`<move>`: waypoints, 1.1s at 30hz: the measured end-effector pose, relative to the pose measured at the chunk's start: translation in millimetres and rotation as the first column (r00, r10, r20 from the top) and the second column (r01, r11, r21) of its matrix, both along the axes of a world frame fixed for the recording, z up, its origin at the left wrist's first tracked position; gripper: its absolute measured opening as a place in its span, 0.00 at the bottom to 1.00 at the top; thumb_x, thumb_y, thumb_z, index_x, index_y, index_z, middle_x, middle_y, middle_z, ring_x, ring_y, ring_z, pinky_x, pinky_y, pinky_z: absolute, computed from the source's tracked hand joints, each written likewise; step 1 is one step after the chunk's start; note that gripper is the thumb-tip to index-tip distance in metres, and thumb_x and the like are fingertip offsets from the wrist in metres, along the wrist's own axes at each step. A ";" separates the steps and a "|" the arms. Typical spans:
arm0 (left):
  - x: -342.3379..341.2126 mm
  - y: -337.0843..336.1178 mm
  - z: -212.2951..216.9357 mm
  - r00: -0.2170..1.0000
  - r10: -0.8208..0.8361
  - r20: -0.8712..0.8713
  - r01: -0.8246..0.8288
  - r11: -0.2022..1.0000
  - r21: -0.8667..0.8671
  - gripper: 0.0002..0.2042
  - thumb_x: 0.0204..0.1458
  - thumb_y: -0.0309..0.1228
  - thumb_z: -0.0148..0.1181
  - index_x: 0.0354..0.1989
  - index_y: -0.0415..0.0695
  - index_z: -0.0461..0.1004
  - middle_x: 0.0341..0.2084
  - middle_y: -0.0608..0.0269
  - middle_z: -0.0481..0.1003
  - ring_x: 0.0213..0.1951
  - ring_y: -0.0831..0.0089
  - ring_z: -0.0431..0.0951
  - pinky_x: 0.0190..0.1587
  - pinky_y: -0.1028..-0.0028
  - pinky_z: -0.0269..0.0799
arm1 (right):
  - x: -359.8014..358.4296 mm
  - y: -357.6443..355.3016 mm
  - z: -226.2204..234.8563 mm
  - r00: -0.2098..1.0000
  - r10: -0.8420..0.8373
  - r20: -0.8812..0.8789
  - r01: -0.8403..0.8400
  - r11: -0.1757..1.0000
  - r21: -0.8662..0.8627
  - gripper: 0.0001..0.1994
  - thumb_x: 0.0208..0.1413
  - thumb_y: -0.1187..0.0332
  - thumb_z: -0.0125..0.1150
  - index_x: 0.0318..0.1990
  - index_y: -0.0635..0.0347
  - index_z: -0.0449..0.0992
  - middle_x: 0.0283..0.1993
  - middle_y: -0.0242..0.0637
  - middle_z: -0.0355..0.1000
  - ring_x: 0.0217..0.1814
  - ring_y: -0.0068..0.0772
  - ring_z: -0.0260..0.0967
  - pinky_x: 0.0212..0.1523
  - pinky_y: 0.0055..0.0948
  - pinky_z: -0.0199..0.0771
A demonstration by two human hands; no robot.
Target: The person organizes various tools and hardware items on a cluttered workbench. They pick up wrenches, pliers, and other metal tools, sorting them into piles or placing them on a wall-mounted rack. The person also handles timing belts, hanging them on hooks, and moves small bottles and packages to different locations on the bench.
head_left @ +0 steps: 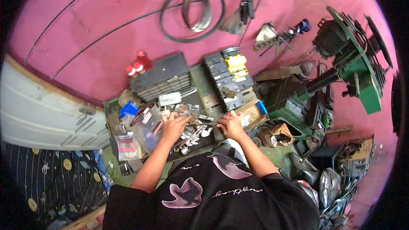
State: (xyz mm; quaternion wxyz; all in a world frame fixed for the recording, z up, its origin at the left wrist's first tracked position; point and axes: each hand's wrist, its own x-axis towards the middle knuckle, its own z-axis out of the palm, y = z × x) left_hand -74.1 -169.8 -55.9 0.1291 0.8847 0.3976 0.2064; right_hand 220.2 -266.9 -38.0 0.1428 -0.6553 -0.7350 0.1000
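Both my hands are over a dark tray (197, 148) heaped with loose metal parts (197, 134). My left hand (173, 125) has its fingers bent and drawn together over the left side of the heap; what lies under the fingertips is hidden. My right hand (231, 124) is closed at the tray's right side, on the end of a thin dark rod (208, 124). The rod points left toward my left fingertips, and I cannot tell whether it touches them. Just beyond my left hand lies a clear plastic bag (186, 110) of small parts.
A black drawer cabinet (164, 76) with red-capped bottles (137, 68) stands behind the tray. Beside it is a black organizer with yellow bins (236, 65). Packaged parts (126, 143) lie at left; a cardboard box (254, 115) sits at right. A green drill press (355, 76) rises far right.
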 end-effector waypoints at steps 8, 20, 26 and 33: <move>116.3 30.5 89.7 0.985 -0.132 -0.112 0.142 0.986 0.086 0.37 0.34 0.51 0.77 0.60 0.68 0.77 0.60 0.76 0.73 0.57 0.60 0.66 0.56 0.52 0.54 | 119.1 -12.7 56.7 0.990 -0.108 -0.094 0.120 0.984 0.134 0.10 0.53 0.57 0.69 0.37 0.49 0.87 0.34 0.28 0.78 0.48 0.38 0.67 0.51 0.45 0.58; 325.6 105.3 155.9 0.981 -0.127 -0.144 0.192 0.580 0.791 0.44 0.32 0.56 0.72 0.66 0.69 0.70 0.69 0.82 0.63 0.56 0.66 0.58 0.53 0.56 0.52 | 316.3 16.2 110.0 0.795 -0.266 -0.546 0.357 0.932 0.064 0.11 0.57 0.65 0.66 0.42 0.60 0.85 0.33 0.36 0.78 0.44 0.38 0.67 0.50 0.37 0.65; 397.3 144.0 186.7 0.968 0.025 -0.250 0.215 0.436 0.874 0.37 0.43 0.45 0.63 0.68 0.56 0.69 0.67 0.78 0.65 0.54 0.71 0.61 0.53 0.58 0.52 | 372.3 55.3 120.8 0.818 -0.217 -0.532 0.348 0.924 0.159 0.11 0.58 0.65 0.66 0.44 0.60 0.85 0.36 0.35 0.80 0.45 0.34 0.67 0.51 0.34 0.64; 433.7 205.7 255.5 0.945 -0.041 -0.325 0.326 0.221 0.919 0.19 0.53 0.39 0.59 0.55 0.64 0.78 0.50 0.82 0.74 0.51 0.78 0.70 0.54 0.54 0.51 | 431.2 122.0 120.0 0.853 0.000 -0.521 0.211 0.915 0.345 0.12 0.57 0.64 0.67 0.44 0.60 0.86 0.33 0.35 0.80 0.44 0.34 0.68 0.51 0.35 0.66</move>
